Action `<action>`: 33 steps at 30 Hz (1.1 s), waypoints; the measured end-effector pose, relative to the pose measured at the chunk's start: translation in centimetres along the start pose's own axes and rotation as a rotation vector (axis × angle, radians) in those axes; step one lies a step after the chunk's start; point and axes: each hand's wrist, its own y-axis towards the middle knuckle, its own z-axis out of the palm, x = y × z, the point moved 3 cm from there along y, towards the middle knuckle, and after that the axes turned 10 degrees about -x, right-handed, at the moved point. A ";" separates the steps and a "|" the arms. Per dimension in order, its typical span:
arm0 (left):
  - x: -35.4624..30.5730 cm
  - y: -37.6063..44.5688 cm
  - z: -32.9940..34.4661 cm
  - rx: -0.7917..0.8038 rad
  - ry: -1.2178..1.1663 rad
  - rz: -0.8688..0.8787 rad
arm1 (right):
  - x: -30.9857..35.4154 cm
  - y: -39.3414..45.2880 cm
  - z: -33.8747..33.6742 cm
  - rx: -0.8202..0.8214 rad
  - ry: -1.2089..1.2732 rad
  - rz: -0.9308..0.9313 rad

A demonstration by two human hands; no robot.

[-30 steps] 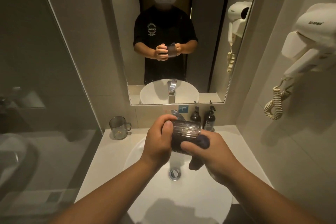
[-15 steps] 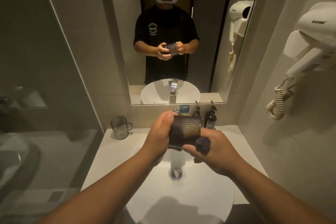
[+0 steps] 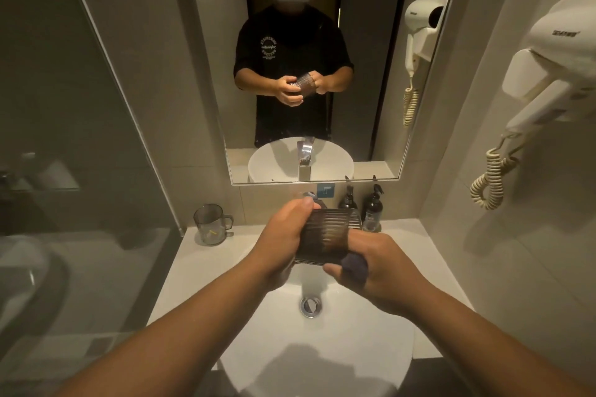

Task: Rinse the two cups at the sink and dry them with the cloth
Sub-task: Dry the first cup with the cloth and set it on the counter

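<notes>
A dark ribbed glass cup (image 3: 327, 235) lies on its side above the white sink basin (image 3: 364, 348). My left hand (image 3: 283, 235) grips it from the left, thumb over the top. My right hand (image 3: 383, 267) is at the cup's right end with a dark blue cloth (image 3: 354, 266) bunched between its fingers and pressed against the cup. A second cup, a clear grey mug with a handle (image 3: 211, 224), stands upright on the counter at the back left, apart from both hands.
The tap (image 3: 314, 196) sits just behind my left hand. Two dark pump bottles (image 3: 372, 208) stand at the back right. The drain (image 3: 310, 305) is below the cup. A glass shower panel (image 3: 96, 126) is on the left, a wall hair dryer (image 3: 548, 74) on the right.
The cup has turned in my hands, and the cloth has slid lower along its right end. The cup has tipped slightly as it turned. The mug on the counter has not moved.
</notes>
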 end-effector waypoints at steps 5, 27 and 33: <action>0.3 -0.2 -0.3 -0.116 0.150 0.371 | 0.0 -0.3 0.5 -0.074 0.306 0.299; 0.9 -1.3 -0.9 0.242 0.836 0.541 | -1.0 1.2 -1.3 -0.032 0.815 0.749; 1.3 -1.1 -0.7 0.406 0.792 0.314 | -1.7 1.3 -2.2 0.097 0.713 0.681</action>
